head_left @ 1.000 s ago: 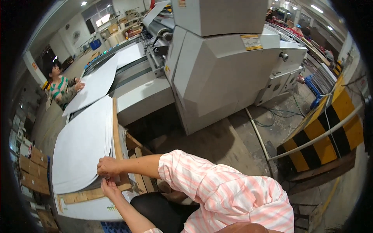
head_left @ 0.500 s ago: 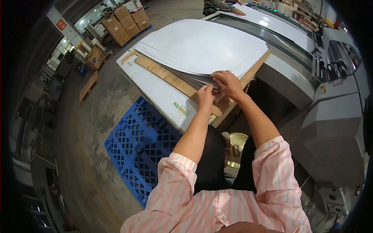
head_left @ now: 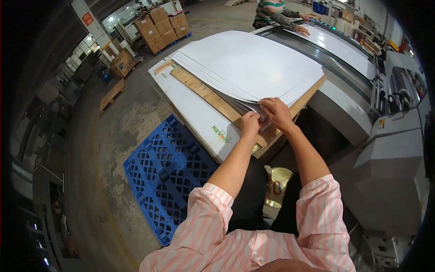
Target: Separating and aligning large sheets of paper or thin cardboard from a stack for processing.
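A stack of large white sheets (head_left: 253,63) lies in front of me, with its near corner bent up. My right hand (head_left: 276,112) is closed on the lifted edge of the upper sheets, thumb beneath and fingers on top. Close beside it, my left hand (head_left: 250,123) pinches at the lower sheets of the same corner; its fingertips are partly hidden. Under the stack, a wooden board (head_left: 201,90) sticks out on the left, resting on a white printed panel (head_left: 190,102).
A blue plastic pallet (head_left: 167,177) lies on the floor to my left. Grey machinery (head_left: 389,149) stands at my right. Across the far machine bed, another person's hands (head_left: 301,29) are near a white sheet (head_left: 335,47). Stacked cardboard boxes (head_left: 156,29) stand far left.
The whole view has shifted, so the stack sits slightly lower and further right. Both hands stay at the same corner, their grip looking nearly the same.
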{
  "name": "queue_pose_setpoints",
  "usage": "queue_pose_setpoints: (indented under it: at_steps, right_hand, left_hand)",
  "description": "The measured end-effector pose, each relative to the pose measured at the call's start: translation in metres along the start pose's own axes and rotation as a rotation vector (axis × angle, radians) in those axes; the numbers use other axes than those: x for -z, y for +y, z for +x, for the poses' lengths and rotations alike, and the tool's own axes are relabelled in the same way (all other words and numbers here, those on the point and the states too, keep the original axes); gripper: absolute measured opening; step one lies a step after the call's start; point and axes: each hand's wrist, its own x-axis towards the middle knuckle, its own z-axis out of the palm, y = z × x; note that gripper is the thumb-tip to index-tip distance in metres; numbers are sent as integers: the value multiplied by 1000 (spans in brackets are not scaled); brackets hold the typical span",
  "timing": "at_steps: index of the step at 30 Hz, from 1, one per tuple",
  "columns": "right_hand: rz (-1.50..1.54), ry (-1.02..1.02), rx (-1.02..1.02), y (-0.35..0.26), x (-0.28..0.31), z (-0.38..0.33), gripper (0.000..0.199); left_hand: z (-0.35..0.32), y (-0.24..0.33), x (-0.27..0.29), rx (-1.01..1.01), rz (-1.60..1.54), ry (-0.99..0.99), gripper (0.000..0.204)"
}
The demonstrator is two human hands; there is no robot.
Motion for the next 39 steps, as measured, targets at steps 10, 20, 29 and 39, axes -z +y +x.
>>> queue_pose_setpoints:
  at_steps: [10, 20, 29, 39]
  right_hand:
    - [-6, -6, 15, -5, -3, -5, 17]
    - [-64, 2, 98, 17, -2, -8, 26]
    - [-55, -16, 76, 7, -1, -8, 17]
    - [-64, -14, 73, 2, -2, -8, 19]
  left_hand:
    - [-6, 3, 5, 14, -17, -28, 10]
    - [8, -10, 2, 54, 23, -15, 7]
    - [-8, 7, 0, 40, -1, -34, 7]
    - [-1, 3, 7, 49, 13, -36, 7]
